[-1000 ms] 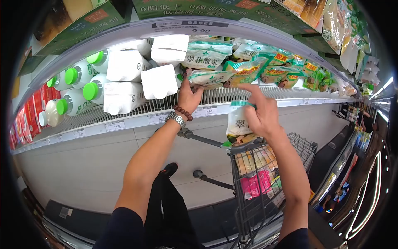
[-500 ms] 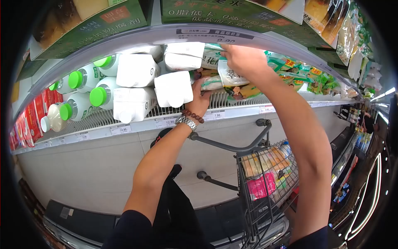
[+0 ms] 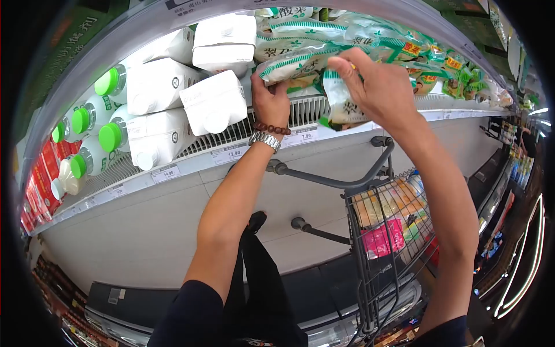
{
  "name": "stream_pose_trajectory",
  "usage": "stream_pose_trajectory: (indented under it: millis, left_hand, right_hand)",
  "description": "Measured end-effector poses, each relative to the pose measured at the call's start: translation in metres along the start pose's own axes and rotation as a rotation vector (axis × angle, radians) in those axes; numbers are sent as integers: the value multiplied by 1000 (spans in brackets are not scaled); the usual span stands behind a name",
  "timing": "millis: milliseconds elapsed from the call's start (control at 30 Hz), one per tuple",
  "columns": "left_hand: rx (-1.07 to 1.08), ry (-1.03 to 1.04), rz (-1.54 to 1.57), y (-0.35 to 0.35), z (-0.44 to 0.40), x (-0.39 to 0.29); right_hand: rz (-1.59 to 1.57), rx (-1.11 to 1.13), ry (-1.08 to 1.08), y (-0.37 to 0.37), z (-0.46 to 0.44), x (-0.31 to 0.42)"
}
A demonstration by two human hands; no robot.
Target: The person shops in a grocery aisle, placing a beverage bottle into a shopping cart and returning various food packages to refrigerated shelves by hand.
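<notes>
In the head view, a printed pouch [image 3: 347,107] is hanging in front of the shelf [image 3: 193,166], lifted clear of the stacked packets [image 3: 300,63] and not lying in the cart [image 3: 351,217]. The right hand [image 3: 381,87] is pinching its upper part between thumb and fingers. The left hand [image 3: 272,107] is reaching to the near end of the front packet; its fingertips are partly hiding, so I cannot tell whether they are pinching or just touching. Beside that hand, white cartons [image 3: 214,103] are lying, with green-capped bottles [image 3: 110,137] farther left. Many packets are remaining on the shelf, while a pink package [image 3: 381,238] and yellowish packs [image 3: 370,209] are already resting in the cart.
</notes>
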State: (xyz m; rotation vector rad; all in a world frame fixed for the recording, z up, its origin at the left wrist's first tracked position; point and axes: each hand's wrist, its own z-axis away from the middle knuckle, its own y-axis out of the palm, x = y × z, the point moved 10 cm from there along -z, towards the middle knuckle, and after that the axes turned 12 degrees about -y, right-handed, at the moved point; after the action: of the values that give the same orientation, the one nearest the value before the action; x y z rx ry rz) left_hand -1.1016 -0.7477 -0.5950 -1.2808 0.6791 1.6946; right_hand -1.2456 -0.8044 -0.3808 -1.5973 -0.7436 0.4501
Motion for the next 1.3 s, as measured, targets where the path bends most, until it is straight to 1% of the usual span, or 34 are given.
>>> stream_pose_trajectory:
  millis: [33, 67, 133, 167, 267, 300, 400, 433, 467, 533, 633, 733, 767, 800, 867, 900, 1000, 1033, 1133, 1233, 1300]
  left_hand:
    - [23, -25, 49, -3, 6, -14]
    - [-38, 48, -112, -9, 10, -22]
    - [-2, 34, -107, -7, 5, -16]
    - [38, -38, -78, -3, -2, -4]
    - [26, -10, 204, 7, -4, 9]
    - [-21, -32, 212, 6, -3, 21]
    - [-155, 39, -207, -3, 13, 13]
    - [-125, 51, -269, -4, 17, 9]
    - [-187, 110, -348, -7, 24, -1]
    - [-220, 163, -379, -13, 38, -14]
    - [-127, 41, -235, -19, 62, -6]
    - [62, 122, -184, -5, 60, 2]
    - [85, 207, -203, 0, 51, -1]
    - [130, 157, -201, -1, 48, 7]
    - [224, 57, -218, 1, 48, -1]
    - [313, 51, -237, -1, 54, -9]
    - [361, 410, -474, 5, 87, -106]
    - [316, 567, -557, 17, 90, -141]
    - [128, 885, -852, 59, 71, -199]
    - [119, 821, -1077, 81, 31, -180]
    - [182, 698, -1254, 80, 32, -168]
  right_hand:
    - [-30, 37, 32, 7, 16, 2]
    - [-57, 63, 60, 13, 26, 5]
    - [-72, 50, 85, 16, 42, 9]
    - [-81, 47, 99, 20, 47, 9]
    - [-94, -28, 80, 25, 49, 12]
    - [-166, -63, 118, 30, 49, 9]
    - [-196, -12, 194, 45, 33, 5]
    - [-207, 93, 237, 59, 26, 0]
    - [-200, 69, 247, 63, 19, -3]
    - [-193, 32, 273, 78, 15, -10]
    - [-200, 24, 291, 86, 17, -15]
    - [-213, -25, 285, 67, 31, -16]
    - [-222, -56, 285, 55, 37, -16]
    - [-234, -92, 303, 44, 42, -19]
    - [-262, -170, 351, 20, 59, -23]
    - [-255, -149, 385, 16, 66, -27]
    - [-265, -106, 466, -1, 81, -33]
    - [-284, -63, 518, 3, 87, -40]
    - [-410, 111, 625, 5, 99, -57]
    - [-504, 402, 618, -5, 103, -58]
    - [-512, 428, 543, -18, 98, -53]
